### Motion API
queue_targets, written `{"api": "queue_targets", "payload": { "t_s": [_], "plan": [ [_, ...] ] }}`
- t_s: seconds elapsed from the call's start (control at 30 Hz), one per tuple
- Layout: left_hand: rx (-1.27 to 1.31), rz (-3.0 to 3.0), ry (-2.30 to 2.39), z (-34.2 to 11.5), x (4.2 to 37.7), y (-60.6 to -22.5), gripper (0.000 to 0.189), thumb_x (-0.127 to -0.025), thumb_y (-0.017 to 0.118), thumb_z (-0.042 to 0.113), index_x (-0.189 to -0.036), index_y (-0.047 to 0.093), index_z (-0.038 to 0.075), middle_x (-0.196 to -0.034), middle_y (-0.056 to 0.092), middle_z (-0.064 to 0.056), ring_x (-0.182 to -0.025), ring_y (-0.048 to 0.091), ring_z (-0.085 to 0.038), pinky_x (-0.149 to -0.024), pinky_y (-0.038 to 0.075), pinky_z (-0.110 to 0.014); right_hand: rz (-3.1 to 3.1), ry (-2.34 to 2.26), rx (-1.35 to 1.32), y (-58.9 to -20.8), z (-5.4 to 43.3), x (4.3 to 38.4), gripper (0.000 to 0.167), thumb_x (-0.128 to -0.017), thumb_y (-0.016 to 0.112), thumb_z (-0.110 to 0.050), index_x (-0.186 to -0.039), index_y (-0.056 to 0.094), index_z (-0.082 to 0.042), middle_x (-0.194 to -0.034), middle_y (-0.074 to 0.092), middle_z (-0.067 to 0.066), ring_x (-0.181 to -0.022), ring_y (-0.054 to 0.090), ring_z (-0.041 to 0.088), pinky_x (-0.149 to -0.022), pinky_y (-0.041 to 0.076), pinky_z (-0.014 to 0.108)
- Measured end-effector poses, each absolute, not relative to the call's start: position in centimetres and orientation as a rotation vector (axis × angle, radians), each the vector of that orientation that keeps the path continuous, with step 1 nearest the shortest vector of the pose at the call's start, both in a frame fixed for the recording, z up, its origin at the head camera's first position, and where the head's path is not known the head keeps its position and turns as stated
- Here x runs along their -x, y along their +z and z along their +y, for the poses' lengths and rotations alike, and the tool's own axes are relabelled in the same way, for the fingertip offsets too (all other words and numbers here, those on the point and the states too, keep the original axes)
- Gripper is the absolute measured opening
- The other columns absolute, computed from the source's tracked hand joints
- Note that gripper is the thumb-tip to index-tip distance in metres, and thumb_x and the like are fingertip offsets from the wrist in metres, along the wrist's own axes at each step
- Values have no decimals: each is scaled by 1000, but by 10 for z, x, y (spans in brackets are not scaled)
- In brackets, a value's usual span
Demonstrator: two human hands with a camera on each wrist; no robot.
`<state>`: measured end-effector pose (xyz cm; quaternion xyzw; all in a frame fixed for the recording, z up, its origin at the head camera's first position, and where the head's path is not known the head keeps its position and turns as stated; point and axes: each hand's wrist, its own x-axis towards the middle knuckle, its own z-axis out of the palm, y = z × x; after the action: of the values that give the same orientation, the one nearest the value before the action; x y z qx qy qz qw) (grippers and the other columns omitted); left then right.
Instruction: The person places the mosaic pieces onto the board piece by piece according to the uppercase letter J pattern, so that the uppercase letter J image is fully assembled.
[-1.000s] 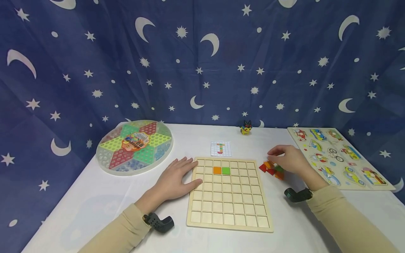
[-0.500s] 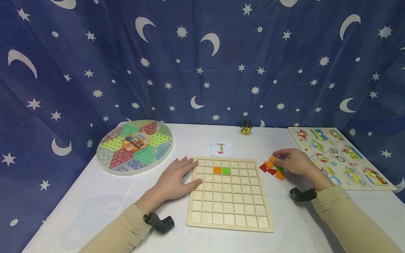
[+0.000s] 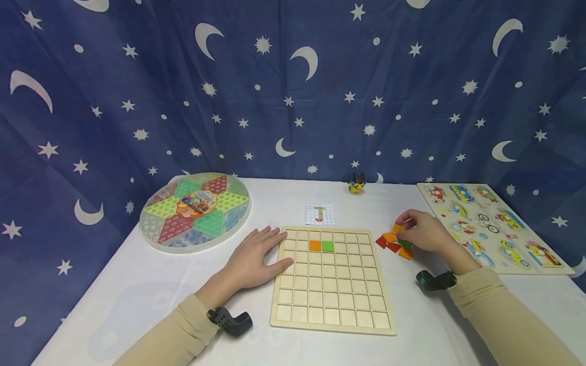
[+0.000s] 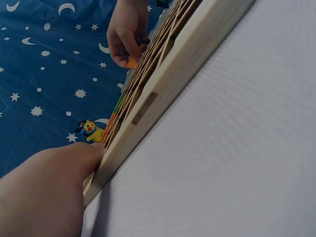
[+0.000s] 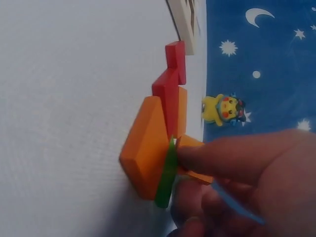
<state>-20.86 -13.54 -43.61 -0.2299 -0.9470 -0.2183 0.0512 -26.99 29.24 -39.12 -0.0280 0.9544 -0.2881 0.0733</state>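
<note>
A wooden grid board (image 3: 336, 300) lies on the white table, holding an orange square tile (image 3: 315, 246) beside a green square tile (image 3: 327, 246) in its upper rows. My left hand (image 3: 252, 259) rests on the board's left edge with its fingers spread. Right of the board, my right hand (image 3: 423, 231) pinches an orange tile (image 5: 193, 148) between thumb and fingers, tilted at the small pile. Around it lie red tiles (image 5: 168, 96), a thick orange tile (image 5: 144, 148) and a green tile (image 5: 167, 177), partly hidden by the hand in the head view.
Behind the board lies a pattern card (image 3: 320, 214) showing a J-like coloured shape. A round marble game board (image 3: 195, 213) stands at left, a picture puzzle board (image 3: 494, 229) at right. A small yellow figure (image 3: 356, 184) sits near the back edge.
My right hand shifted right off the pile's middle, then came back slightly left. It now pinches an orange tile, which has tipped up. My left hand stays put.
</note>
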Motion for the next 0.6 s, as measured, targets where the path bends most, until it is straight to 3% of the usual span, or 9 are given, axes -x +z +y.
{"api": "queue_targets", "payload": {
  "t_s": [0.17, 0.33, 0.6],
  "plan": [
    [710, -2883, -652, -135, 209, -436, 73, -94, 61, 61, -149, 56, 14, -155, 48, -9, -149, 34, -29, -125, 18, -46, 2901, -883, 96, -389, 290, 269, 32, -91, 77, -20, -112, 63, 0, -100, 64, 16, -80, 59, 25, -65, 53, 31],
    [720, -2877, -642, -136, 210, -436, 73, -94, 60, 61, -149, 56, 14, -155, 48, -9, -149, 35, -30, -125, 18, -46, 2905, -983, 79, -386, 280, 267, 34, -95, 74, -26, -116, 64, -1, -103, 65, 16, -74, 63, 23, -64, 56, 30],
    [711, -2880, -664, -136, 208, -436, 72, -94, 61, 61, -149, 56, 14, -156, 48, -9, -149, 34, -30, -125, 18, -45, 2811, -1050, 244, -376, 249, 261, 29, -94, 76, -29, -109, 70, -6, -91, 69, 7, -71, 65, 21, -61, 56, 34]
  ]
}}
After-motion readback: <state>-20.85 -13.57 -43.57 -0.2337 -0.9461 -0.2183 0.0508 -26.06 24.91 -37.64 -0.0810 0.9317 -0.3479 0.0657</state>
